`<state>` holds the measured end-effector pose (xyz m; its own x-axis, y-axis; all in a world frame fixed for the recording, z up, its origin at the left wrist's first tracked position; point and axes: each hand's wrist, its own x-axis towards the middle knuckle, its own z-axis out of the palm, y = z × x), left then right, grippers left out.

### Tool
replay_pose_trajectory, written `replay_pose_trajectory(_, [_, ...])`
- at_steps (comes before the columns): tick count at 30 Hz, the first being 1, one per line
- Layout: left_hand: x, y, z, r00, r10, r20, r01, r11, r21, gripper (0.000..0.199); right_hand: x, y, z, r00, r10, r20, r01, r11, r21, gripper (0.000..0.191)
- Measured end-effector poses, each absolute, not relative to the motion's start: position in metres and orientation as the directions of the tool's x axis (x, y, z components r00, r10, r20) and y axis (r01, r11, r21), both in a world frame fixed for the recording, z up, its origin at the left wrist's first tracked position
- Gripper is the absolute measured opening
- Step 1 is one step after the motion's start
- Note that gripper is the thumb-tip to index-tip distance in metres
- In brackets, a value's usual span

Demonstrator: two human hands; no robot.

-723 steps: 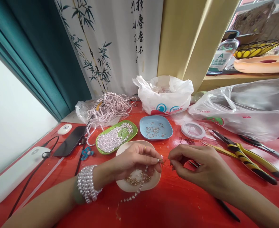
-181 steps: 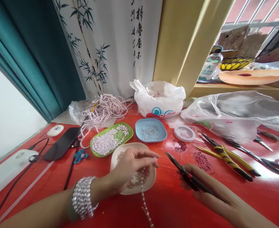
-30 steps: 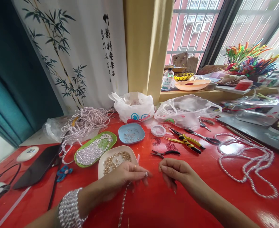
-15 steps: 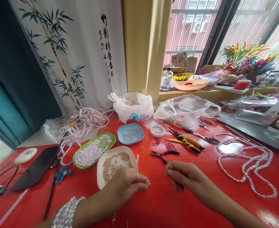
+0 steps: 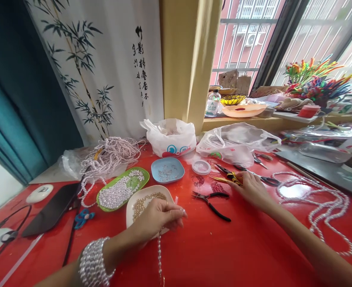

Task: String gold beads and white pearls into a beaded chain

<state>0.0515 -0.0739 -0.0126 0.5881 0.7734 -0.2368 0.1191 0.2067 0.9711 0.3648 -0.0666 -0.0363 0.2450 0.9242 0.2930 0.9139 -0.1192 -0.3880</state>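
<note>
My left hand (image 5: 161, 217) is closed in a pinch over the front edge of a cream tray (image 5: 129, 215) of gold beads, with a thin beaded chain (image 5: 159, 259) hanging below it. A bracelet of several bead rows (image 5: 94, 263) circles the left wrist. At the yellow-handled pliers (image 5: 230, 174), my right hand (image 5: 248, 187) has its fingers wrapped round the handles. Black-handled pliers (image 5: 213, 205) lie on the red table in front of it. A green tray (image 5: 147, 177) of pearly beads and a blue tray (image 5: 167, 178) with small pieces sit behind the cream one.
White plastic bags (image 5: 170, 137) stand along the back. Scissors (image 5: 270, 180) and a long bead strand (image 5: 319, 199) lie at the right. A heap of bead strings (image 5: 113, 155), a dark phone-like slab (image 5: 52, 209) and a blue flower piece (image 5: 83, 218) are at the left.
My right hand has moved back and right from the table's middle onto the yellow-handled pliers. Below my left hand, more of the hanging chain shows. The view has shifted slightly.
</note>
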Motion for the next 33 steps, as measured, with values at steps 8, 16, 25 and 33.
replay_pose_trajectory(8, [0.051,-0.074,-0.012,0.539,0.794,-0.281,0.103,0.268,0.958,0.035,0.375,-0.063,-0.054,0.184,0.909,0.374,0.937,-0.047,-0.347,0.028])
replay_pose_trajectory(16, [0.050,-0.073,-0.008,0.517,0.837,-0.180,0.047,0.181,0.982,0.035,0.371,-0.062,-0.023,0.379,0.828,0.414,0.763,-0.026,-0.646,0.036])
replay_pose_trajectory(25, [0.049,-0.073,0.000,0.513,0.851,-0.116,-0.003,0.136,0.991,0.032,0.342,-0.079,0.021,0.271,0.934,0.233,0.584,0.033,-0.811,0.036])
replay_pose_trajectory(33, [0.049,-0.071,-0.003,0.528,0.839,-0.130,-0.020,0.166,0.986,0.031,0.350,-0.089,0.020,0.164,0.982,0.097,0.705,-0.048,-0.707,0.038])
